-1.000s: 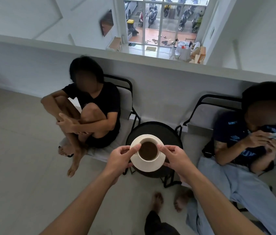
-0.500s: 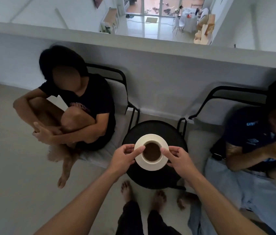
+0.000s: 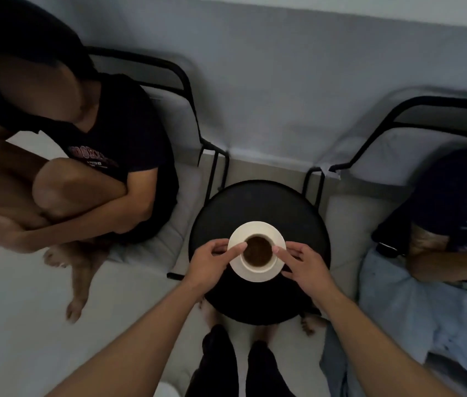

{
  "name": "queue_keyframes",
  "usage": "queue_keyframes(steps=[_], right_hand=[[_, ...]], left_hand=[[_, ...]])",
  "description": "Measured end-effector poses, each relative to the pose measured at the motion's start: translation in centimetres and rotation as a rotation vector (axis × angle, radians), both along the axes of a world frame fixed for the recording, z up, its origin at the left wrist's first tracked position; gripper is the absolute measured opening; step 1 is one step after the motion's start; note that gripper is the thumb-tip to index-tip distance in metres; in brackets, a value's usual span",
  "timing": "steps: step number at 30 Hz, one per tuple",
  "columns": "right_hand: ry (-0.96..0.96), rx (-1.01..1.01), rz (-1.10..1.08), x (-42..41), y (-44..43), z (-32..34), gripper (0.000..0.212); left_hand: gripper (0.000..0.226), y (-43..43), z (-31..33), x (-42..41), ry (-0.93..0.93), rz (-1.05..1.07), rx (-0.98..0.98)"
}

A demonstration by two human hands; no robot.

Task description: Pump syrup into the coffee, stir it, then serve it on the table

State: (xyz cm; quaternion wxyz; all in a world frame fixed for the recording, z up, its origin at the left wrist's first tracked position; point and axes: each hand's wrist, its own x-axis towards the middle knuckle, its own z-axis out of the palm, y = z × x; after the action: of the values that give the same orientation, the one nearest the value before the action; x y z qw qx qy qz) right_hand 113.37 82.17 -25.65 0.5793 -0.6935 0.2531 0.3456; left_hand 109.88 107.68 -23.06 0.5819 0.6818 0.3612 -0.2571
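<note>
A white cup of brown coffee (image 3: pixel 257 251) stands on a white saucer (image 3: pixel 258 275). My left hand (image 3: pixel 212 260) grips the saucer's left rim and my right hand (image 3: pixel 302 262) grips its right rim, thumbs on top. The saucer is over the small round black table (image 3: pixel 258 202), towards its near half. Whether the saucer touches the tabletop cannot be told.
A seated person in a black shirt (image 3: pixel 106 138) with knees drawn up is close on the left. Another person in a dark blue shirt and light jeans (image 3: pixel 438 282) sits on the right. Black-framed chairs (image 3: pixel 215 167) flank the table. My feet (image 3: pixel 238 365) are below.
I have come closer and bent over the table, so the view now looks straight down. The cup and saucer, held in both hands, have come down lower over the black tabletop.
</note>
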Motion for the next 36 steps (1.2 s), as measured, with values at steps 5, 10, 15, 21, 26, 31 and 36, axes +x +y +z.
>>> queue_keyframes(steps=[5, 10, 15, 21, 26, 31, 36], right_hand=[[0.068, 0.039, -0.016, 1.3, 0.6, -4.3, 0.065], [0.080, 0.036, -0.020, 2.3, 0.8, -7.7, 0.050], [0.084, 0.004, 0.003, 2.6, 0.9, -9.8, 0.060], [0.056, -0.053, 0.038, 2.4, 0.8, -10.9, 0.093], [0.018, -0.044, 0.070, 2.4, 0.9, -11.1, 0.088], [0.049, -0.099, 0.133, 2.6, 0.9, -11.3, 0.062], [0.031, -0.135, 0.240, 2.8, 0.8, -10.7, 0.060]], left_hand=[[0.106, 0.0, -4.9, 1.1, 0.050, 0.013, -0.004], [0.097, 0.1, -8.8, 2.1, 0.071, 0.019, -0.025], [0.097, 0.3, -11.1, 2.6, 0.091, 0.030, -0.032], [0.092, 0.0, -12.3, 2.3, 0.110, 0.040, -0.027], [0.085, -0.1, -12.6, 2.0, 0.126, 0.035, -0.037], [0.076, -0.2, -12.7, 1.9, 0.154, 0.052, -0.024], [0.087, -0.1, -12.3, 1.9, 0.160, 0.019, -0.035]])
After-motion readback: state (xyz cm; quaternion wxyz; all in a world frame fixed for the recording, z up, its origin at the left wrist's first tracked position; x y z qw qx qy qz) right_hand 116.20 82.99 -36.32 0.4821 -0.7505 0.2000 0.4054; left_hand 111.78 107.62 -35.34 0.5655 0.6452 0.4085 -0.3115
